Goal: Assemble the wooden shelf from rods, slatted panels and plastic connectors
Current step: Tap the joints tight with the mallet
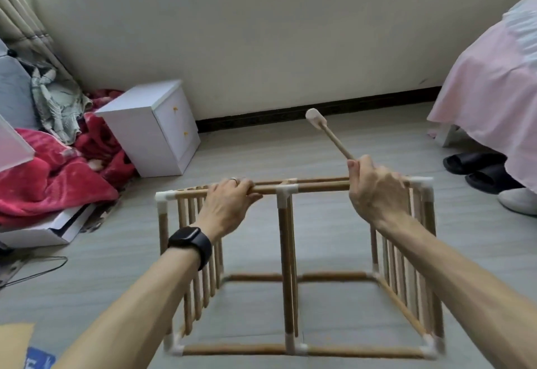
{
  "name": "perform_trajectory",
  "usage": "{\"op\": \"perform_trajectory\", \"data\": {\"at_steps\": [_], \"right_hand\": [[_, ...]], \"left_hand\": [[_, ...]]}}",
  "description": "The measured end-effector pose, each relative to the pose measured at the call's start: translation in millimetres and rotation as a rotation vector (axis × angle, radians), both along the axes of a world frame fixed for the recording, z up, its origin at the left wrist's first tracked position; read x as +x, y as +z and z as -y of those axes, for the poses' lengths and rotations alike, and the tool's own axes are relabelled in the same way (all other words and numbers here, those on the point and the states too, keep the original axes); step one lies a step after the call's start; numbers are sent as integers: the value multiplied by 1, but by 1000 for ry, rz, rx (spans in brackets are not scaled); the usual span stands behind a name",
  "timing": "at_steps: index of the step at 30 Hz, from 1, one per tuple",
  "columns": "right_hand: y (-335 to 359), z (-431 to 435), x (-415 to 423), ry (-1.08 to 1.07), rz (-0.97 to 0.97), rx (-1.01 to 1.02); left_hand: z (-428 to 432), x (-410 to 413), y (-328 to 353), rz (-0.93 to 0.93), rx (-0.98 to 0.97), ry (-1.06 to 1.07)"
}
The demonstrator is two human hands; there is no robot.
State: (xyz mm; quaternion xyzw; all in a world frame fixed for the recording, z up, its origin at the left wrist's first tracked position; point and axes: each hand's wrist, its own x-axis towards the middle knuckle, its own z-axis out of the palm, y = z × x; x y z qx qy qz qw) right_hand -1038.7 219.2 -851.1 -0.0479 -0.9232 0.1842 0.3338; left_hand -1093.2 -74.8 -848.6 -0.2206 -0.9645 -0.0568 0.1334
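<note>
Two hands meet the frame (pixel 286 252), which stands on the floor (pixel 261 153) with its long axis running left to right. Left hand (pixel 225 206) fingers (pixel 247 185) curl over the top rod (pixel 319 187). Right hand (pixel 374 191) grips a mallet (pixel 331 136), its handle slanting up-left and its head pointing away.

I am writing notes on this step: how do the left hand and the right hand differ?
The left hand grips the top rod of the shelf from above; the right hand holds a mallet, head raised. The left wrist wears a black watch; the right wrist is bare. Both are at the shelf's top edge.
</note>
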Motion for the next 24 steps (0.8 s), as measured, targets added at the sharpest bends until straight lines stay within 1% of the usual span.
{"op": "perform_trajectory", "data": {"at_steps": [2,3,4,5,6,7,8,9,10,11,13,14,16,18,20,22,24], "right_hand": [[10,3,1,17,-76,-59],[6,6,7,44,-78,-134],[-5,11,18,85,-39,-248],[-21,16,32,114,39,-382],[-41,22,50,103,151,-479],[-64,26,67,74,269,-528],[-83,28,83,38,391,-524],[-97,28,94,15,482,-467],[-106,26,101,-4,570,-407],[-111,23,103,-17,623,-408],[-109,21,97,-16,596,-556],[-108,20,93,-20,576,-571],[-104,20,86,-10,572,-516],[-106,19,84,2,621,-483],[-110,18,86,10,653,-458],[-112,18,89,12,654,-423],[-111,19,92,33,602,-430]], "left_hand": [[-11,-25,0,-18,19,55],[-16,-36,-5,-5,31,87],[-19,-46,-14,10,45,116],[-20,-56,-24,23,57,135],[-21,-65,-35,33,68,145],[-20,-73,-47,43,82,149],[-21,-80,-58,48,97,151],[-21,-87,-67,49,109,153],[-22,-92,-76,49,122,153],[-25,-95,-84,50,138,152],[-35,-100,-95,82,178,163],[-42,-100,-99,127,193,188],[-57,-99,-103,213,132,261],[-63,-93,-109,224,1,293],[-62,-82,-109,244,-61,286],[-59,-68,-104,323,-2,303],[-60,-46,-97,393,150,326]]}}
